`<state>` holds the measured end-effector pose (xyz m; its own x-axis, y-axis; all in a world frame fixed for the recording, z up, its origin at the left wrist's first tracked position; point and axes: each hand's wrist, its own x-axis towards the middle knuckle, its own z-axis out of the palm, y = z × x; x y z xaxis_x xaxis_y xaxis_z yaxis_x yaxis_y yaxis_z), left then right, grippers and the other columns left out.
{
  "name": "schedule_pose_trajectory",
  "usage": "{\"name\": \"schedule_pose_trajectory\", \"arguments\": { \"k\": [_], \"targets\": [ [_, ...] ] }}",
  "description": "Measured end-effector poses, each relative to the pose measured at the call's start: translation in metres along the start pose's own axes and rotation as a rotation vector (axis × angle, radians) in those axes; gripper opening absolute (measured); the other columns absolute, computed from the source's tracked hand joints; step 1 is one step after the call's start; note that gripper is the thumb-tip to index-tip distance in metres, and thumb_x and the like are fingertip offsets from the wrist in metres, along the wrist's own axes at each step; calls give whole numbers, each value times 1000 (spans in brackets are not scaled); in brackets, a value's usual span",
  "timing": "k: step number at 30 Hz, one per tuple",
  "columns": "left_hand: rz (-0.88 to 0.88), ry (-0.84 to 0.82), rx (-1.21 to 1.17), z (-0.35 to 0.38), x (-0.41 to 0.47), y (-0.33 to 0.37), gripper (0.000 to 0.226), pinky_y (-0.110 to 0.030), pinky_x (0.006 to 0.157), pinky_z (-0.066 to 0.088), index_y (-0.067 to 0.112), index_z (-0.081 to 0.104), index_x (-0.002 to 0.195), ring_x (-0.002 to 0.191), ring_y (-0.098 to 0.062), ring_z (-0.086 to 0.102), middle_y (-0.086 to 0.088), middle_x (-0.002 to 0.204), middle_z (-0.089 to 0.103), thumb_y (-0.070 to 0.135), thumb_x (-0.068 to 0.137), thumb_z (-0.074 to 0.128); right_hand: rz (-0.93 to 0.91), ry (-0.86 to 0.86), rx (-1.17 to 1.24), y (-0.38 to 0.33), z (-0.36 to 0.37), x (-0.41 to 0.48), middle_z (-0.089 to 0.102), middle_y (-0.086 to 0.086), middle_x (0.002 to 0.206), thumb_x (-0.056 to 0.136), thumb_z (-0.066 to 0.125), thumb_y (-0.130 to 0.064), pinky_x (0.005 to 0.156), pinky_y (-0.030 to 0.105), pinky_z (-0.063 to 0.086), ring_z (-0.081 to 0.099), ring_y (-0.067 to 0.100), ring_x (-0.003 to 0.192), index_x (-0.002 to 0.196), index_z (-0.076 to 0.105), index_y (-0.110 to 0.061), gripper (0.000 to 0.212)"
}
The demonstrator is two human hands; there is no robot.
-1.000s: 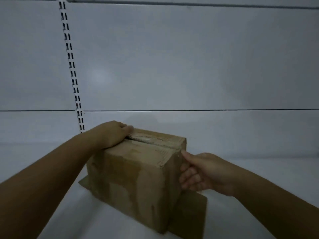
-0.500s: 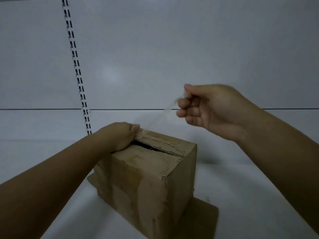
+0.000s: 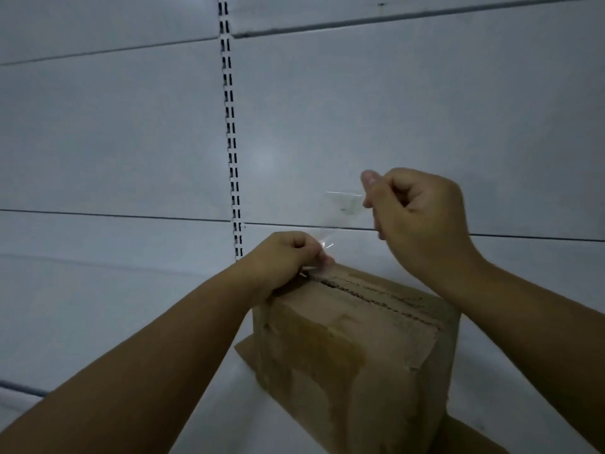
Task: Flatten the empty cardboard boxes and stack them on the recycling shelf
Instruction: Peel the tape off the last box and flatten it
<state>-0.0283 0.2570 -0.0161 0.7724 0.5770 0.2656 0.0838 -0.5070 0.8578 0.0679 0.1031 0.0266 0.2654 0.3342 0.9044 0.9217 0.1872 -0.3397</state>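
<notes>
Standing just right of centre at about 5 o'clock in the head view, the cardboard box (image 3: 353, 348) rests on a flat cardboard sheet (image 3: 248, 350) on the white shelf (image 3: 98, 322), its top seam showing as a dark, ragged slit. The left hand (image 3: 288, 260) is curled and pressed on the far-left top corner, its fingertips pinching the lower end of a clear tape strip (image 3: 340, 211); the right hand (image 3: 415, 214), raised toward 1 o'clock, pinches the upper end between thumb and forefinger. The box looks light and stiff-walled but easily creased, so it likely handles best gripped at the flap edges along the seam, then pushed in at opposite corners. The tape is nearly invisible against the wall, and whether any stays stuck to the flaps is unclear. The box's near bottom corner and the sheet's right end are cut off; the interior is hidden.
</notes>
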Motion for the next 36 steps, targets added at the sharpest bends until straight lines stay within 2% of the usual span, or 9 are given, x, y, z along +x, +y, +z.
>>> {"name": "schedule_pose_trajectory", "arguments": {
  "k": [2,4,7,11,15,20,26,32,36],
  "targets": [
    [-110,24,-310,-9,5,-3,23,-29,81,52,13,65,80,86,-15,71,-3,87,77,18,95,48,75,-234,-221,-9,-13,-10,63,-8,61,79,32,-68,55,35,48,59,11,59,82,69,-30,53],
    [-171,43,-574,-19,10,-8,22,-31,73,54,7,57,78,69,-17,73,-11,82,76,9,95,44,170,-681,-440,-12,-12,-32,58,-31,100,70,25,-82,71,17,42,55,-3,86,124,31,-65,56],
    [-201,17,-680,-29,14,-12,17,-34,68,56,8,54,86,67,-22,73,-17,86,75,8,97,40,349,-1003,-361,-12,-6,-53,37,-20,146,62,28,-86,89,16,34,45,-3,111,137,7,-61,82],
    [-162,222,-604,-59,21,-17,15,-30,56,60,8,55,94,66,-20,74,-14,85,73,7,97,40,479,-971,-365,-9,-13,-50,38,-14,145,49,31,-88,89,20,36,45,4,112,144,12,-41,108],
    [-124,375,-393,-97,28,-36,18,-27,53,53,7,59,105,68,-17,68,-9,86,70,13,97,45,484,-1011,-363,-10,-20,-52,32,-25,144,52,29,-88,84,15,34,39,-5,112,136,26,-50,92],
    [29,582,-352,-134,33,-27,24,-24,50,40,15,58,98,53,-14,51,-5,83,65,30,99,39,517,-1020,-361,-6,-12,-48,22,-26,150,57,34,-87,102,21,29,34,-1,127,136,34,-45,90],
    [168,24,-525,-87,-4,36,32,-19,40,46,13,64,89,46,-11,59,1,60,68,35,98,42,519,-809,-224,-11,-10,-50,43,-15,140,63,40,-77,99,19,36,44,3,123,136,37,-38,82],
    [223,-376,-636,-13,-47,120,29,-19,44,51,9,62,93,49,-14,64,-5,59,67,30,98,42,826,-364,601,-18,-57,-44,27,-1,155,56,43,-81,108,40,37,39,20,133,145,24,-38,101],
    [337,-460,-449,71,-67,169,24,-23,50,55,4,63,97,57,-18,68,-10,68,70,23,96,48,872,-286,998,-26,-149,-60,67,12,117,55,45,-82,82,40,57,67,28,103,128,56,-18,99]
  ]
}}
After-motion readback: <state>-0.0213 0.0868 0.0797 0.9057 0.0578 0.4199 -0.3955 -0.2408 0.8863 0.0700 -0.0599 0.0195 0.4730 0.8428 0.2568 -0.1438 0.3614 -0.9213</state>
